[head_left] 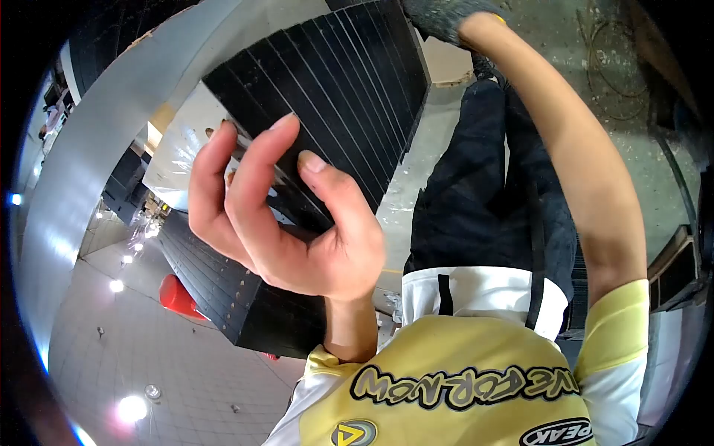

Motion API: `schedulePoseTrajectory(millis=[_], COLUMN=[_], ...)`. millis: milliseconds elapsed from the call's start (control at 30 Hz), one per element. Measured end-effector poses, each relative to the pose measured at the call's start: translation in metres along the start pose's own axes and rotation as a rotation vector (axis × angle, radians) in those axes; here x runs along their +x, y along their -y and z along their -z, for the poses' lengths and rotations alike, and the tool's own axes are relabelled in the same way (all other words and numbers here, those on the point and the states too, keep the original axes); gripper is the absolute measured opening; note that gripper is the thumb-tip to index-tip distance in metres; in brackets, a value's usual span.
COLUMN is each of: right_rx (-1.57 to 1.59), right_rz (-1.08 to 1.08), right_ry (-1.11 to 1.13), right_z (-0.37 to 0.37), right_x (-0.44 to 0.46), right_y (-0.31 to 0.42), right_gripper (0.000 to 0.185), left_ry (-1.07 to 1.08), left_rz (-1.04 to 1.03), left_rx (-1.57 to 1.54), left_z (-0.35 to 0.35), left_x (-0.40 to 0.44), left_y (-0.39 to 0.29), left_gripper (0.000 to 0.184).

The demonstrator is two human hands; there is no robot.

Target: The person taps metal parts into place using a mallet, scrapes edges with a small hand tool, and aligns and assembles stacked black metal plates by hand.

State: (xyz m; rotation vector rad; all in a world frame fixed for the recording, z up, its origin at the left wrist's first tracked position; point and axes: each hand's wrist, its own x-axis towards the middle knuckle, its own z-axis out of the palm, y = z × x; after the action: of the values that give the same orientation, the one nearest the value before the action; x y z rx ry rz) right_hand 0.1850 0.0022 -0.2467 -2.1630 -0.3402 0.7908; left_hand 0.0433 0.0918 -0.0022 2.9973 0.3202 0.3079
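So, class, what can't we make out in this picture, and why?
Right hand, head view: cut off by the top edge; its grip is unclear.
Black slatted stack, head view: partly hidden behind the left hand, so contact can't be told.
Shirt, head view: cut off by the bottom edge.
Far-off items, head view: too small and blurred to name.

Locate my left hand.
Your left hand is just left of centre in the head view, seen against the upper black slatted block and above the yellow-and-white shirt.
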Motion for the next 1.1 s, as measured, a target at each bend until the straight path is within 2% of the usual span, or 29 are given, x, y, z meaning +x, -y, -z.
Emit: schedulePoseTrajectory(millis=[67,167,200,333,433,567,700,833,867,967,1000,1100], right_rx=[-0.132,-0.169,-0.160,0.104,0.023,-0.187,0.073,0.041,-0.027,-0.080,0.052,0.179], right_rz=[-0.059,0.037,0.100,0.236,0.005,-0.012,0.290,0.040,0.081,0.013,0.094,0.268], right_ry=[0.080,0.054,0.069,-0.084,-0.020,0.071,-0.094,-0.041,-0.016,0.056,-0.020,-0.029], right_z=[-0.004,0.005,0.028,0.011,0.006,0.007,0.014,0.010,0.009,0.013,0.016,0.038], right_x=[0.006,-0.002,-0.019,-0.024,-0.009,-0.007,-0.026,-0.013,-0.011,-0.013,-0.019,-0.041], right_y=[0.009,0.023,0.040,0.024,0.020,0.036,0.028,0.023,0.029,0.040,0.040,0.048], right_gripper=[0.031,0.031,0.035,0.038,0.039,0.038,0.035,0.034,0.034,0.035,0.034,0.033], left_ry=[-0.008,-0.027,-0.039,-0.044,-0.058,-0.073,-0.095,-0.095,-0.086,-0.065,-0.061,-0.061], left_rz=[-0.005,0.025,0.041,0.042,0.063,0.091,0.073,0.057,0.057,0.059,0.057,0.047], left_rx=[-0.002,-0.037,-0.058,-0.050,-0.072,-0.097,-0.101,-0.098,-0.081,-0.056,-0.059,-0.076], left_z=[-0.001,-0.002,-0.003,-0.006,-0.007,-0.007,-0.007,-0.007,-0.006,-0.004,-0.005,-0.006], left_x=[0.001,-0.001,0.000,-0.002,-0.003,0.001,0.003,0.000,0.000,-0.001,0.000,-0.003], left_y=[-0.002,-0.003,-0.003,0.001,0.001,-0.001,-0.001,0.001,0.001,0.000,0.000,0.004], left_gripper=[0.028,0.027,0.027,0.025,0.025,0.026,0.026,0.025,0.025,0.025,0.026,0.027])
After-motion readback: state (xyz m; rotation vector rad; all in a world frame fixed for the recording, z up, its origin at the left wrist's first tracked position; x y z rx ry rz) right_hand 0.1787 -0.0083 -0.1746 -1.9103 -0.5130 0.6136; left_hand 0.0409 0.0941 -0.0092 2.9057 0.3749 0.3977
